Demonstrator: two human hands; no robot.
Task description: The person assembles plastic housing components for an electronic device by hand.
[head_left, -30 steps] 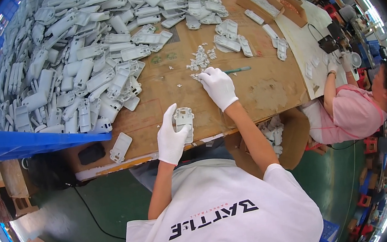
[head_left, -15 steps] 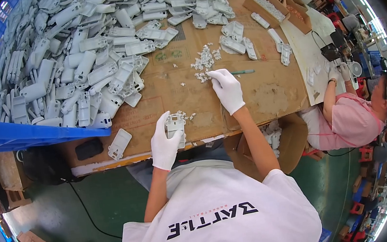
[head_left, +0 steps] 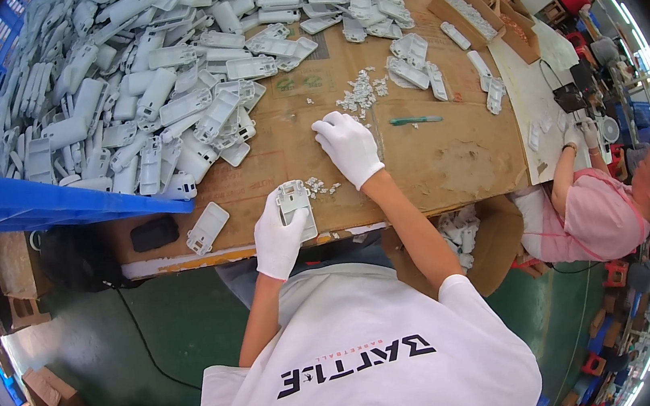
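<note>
My gloved left hand point(head_left: 277, 240) is closed around a white plastic housing point(head_left: 294, 199), a flat casing with openings at its far end, held near the table's front edge. A few tiny white plastic pieces point(head_left: 320, 187) lie beside it. To the right and farther off is my gloved right hand point(head_left: 349, 149), over the cardboard with its fingers bent together. Whatever its fingertips may hold is too small to see. Beyond that hand lies a loose pile of tiny white pieces point(head_left: 361, 92). Another housing point(head_left: 208, 227) rests left of my left hand.
A large heap of white housings point(head_left: 154, 70) fills the far left, behind a blue crate wall point(head_left: 57, 199). A green pen point(head_left: 415, 120) lies at the right. Cardboard boxes point(head_left: 466, 17) stand at the far right. A co-worker point(head_left: 597, 206) sits on the right; an open carton point(head_left: 500, 242) stands below the table edge.
My right hand has left the pile of tiny pieces and come left and nearer, toward the held housing. My left hand keeps its grip. The whole view has shifted slightly.
</note>
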